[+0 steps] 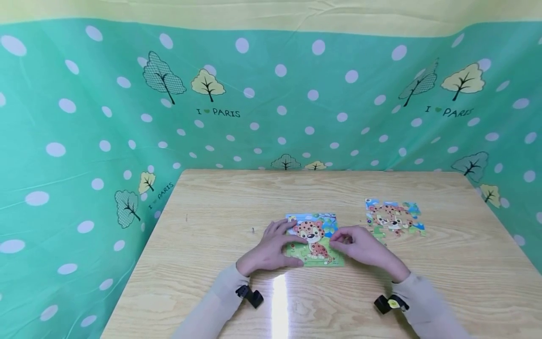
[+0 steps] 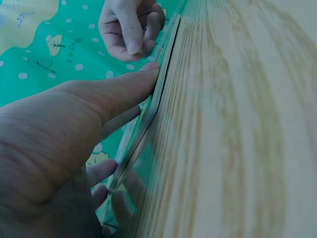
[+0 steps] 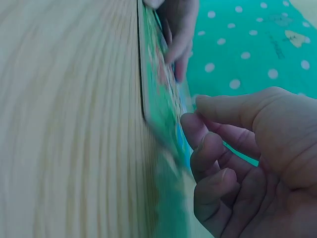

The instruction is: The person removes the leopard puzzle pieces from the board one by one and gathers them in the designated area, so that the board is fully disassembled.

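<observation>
A puzzle board with a spotted cartoon leopard on green grass lies flat on the table. My left hand rests at its left side, fingers extended over the upper-left part and thumb along the near edge. In the left wrist view, that thumb touches the board's rim. My right hand is at the board's right edge, with curled fingers and the thumb close to the forefinger. Nothing shows between those fingertips in the right wrist view. Parts of the board are hidden under my left hand.
A second leopard picture of joined puzzle pieces, with an uneven outline, lies farther back on the right. A tiny dark speck is left of the board. Green dotted cloth hangs behind the wooden table.
</observation>
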`<state>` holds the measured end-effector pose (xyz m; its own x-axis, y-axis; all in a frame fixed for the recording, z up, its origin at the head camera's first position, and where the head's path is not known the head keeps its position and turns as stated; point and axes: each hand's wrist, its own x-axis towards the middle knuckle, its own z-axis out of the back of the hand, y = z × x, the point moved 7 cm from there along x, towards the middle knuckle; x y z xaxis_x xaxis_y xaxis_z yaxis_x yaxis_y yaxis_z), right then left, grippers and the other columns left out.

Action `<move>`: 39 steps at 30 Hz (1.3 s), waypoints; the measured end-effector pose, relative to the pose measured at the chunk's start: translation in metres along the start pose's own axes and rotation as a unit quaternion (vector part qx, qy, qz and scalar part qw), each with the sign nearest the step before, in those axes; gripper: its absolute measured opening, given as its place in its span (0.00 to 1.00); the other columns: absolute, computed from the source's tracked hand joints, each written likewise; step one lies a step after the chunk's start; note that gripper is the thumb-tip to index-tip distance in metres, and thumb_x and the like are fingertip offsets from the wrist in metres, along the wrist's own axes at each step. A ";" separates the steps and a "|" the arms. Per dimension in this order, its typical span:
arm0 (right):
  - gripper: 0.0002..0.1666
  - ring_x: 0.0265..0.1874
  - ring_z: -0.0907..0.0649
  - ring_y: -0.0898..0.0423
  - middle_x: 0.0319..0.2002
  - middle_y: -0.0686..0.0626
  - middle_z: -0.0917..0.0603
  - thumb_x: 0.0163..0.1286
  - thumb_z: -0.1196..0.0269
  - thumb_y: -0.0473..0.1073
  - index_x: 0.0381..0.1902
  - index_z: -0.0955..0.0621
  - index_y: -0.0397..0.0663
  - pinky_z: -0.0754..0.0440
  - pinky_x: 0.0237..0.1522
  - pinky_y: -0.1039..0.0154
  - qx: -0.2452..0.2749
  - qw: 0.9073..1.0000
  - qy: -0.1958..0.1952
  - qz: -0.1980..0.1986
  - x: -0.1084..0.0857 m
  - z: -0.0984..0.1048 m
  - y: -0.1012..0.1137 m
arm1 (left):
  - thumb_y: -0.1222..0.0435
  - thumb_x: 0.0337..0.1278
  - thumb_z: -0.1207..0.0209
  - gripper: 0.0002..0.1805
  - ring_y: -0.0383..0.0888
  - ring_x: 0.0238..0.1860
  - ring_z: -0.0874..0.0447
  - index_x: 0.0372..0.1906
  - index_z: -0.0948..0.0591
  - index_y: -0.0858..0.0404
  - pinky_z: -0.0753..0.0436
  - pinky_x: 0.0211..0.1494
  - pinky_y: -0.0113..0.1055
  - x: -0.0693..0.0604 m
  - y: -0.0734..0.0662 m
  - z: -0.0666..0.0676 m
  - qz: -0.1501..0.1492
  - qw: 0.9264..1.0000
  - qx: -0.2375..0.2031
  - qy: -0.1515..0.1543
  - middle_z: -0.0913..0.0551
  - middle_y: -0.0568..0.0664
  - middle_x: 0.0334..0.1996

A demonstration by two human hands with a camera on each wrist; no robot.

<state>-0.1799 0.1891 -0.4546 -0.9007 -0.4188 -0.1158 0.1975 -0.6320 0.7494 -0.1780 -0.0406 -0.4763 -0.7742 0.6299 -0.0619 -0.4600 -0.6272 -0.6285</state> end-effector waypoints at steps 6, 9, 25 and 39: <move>0.09 0.29 0.22 0.62 0.35 0.56 0.14 0.75 0.31 0.49 0.46 0.11 0.51 0.23 0.32 0.68 -0.003 1.000 0.015 0.019 0.009 -0.016 0.016 | 0.43 0.59 0.27 0.31 0.58 0.87 0.55 0.68 0.17 0.43 0.60 0.88 0.65 0.000 0.000 0.000 0.001 1.000 0.007 0.000 0.44 0.53 0.86; 0.12 0.28 0.22 0.61 0.35 0.55 0.15 0.76 0.31 0.48 0.50 0.12 0.49 0.25 0.30 0.67 0.002 0.999 0.024 0.023 0.012 -0.024 0.021 | 0.43 0.60 0.27 0.31 0.58 0.87 0.55 0.68 0.17 0.43 0.59 0.87 0.65 0.000 -0.001 0.000 -0.001 1.000 0.007 0.000 0.43 0.53 0.86; 0.18 0.20 0.28 0.65 0.23 0.59 0.23 0.72 0.27 0.49 0.55 0.13 0.48 0.32 0.24 0.70 -0.044 0.999 -0.002 0.025 0.017 -0.042 0.031 | 0.44 0.60 0.28 0.31 0.58 0.87 0.56 0.69 0.17 0.43 0.60 0.88 0.64 0.001 0.001 -0.001 0.003 1.000 0.004 0.000 0.44 0.52 0.86; 0.34 0.22 0.26 0.63 0.25 0.59 0.22 0.67 0.23 0.54 0.67 0.18 0.51 0.30 0.25 0.68 -0.063 0.998 0.001 -0.009 0.016 -0.043 0.028 | 0.43 0.61 0.28 0.31 0.59 0.87 0.56 0.68 0.16 0.43 0.60 0.88 0.65 0.002 0.001 0.000 -0.002 1.000 0.002 0.003 0.43 0.53 0.86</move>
<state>-0.1715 0.1363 -0.4635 -0.9037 -0.4079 -0.1304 0.2281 -0.7164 0.6594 -0.1793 -0.0398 -0.4772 -0.7699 0.6349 -0.0648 -0.4643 -0.6269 -0.6257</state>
